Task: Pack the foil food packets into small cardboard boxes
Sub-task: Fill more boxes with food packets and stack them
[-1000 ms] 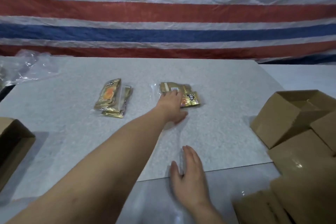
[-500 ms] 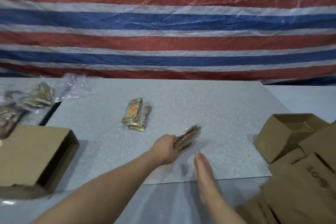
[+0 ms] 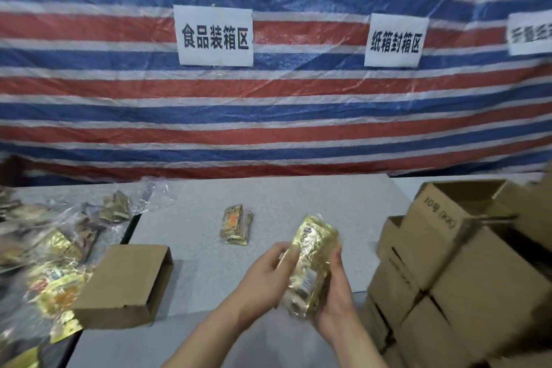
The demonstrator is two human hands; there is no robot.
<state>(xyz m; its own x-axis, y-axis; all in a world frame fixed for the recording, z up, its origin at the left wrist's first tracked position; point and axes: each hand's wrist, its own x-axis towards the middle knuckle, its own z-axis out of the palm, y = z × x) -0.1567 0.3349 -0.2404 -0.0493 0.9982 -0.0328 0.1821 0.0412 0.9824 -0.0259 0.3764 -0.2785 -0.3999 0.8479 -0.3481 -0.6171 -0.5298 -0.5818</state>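
Dim, soft light; edges bowed, perhaps motion-blurred at left

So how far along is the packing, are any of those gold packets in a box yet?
None show as boxed. Both hands, left hand and right hand, hold one foil bundle above the table. The open box lies on its side, contents unseen. Left: the bundle on the table, the bagged packets, and the box stack.

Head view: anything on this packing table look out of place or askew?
Mostly orderly. One brown cardboard box lies tipped on its side, its opening facing right rather than up. Loose gold foil packets in clear plastic sprawl untidily at the left edge. Both hands, left and right, hold a gold foil packet bundle.
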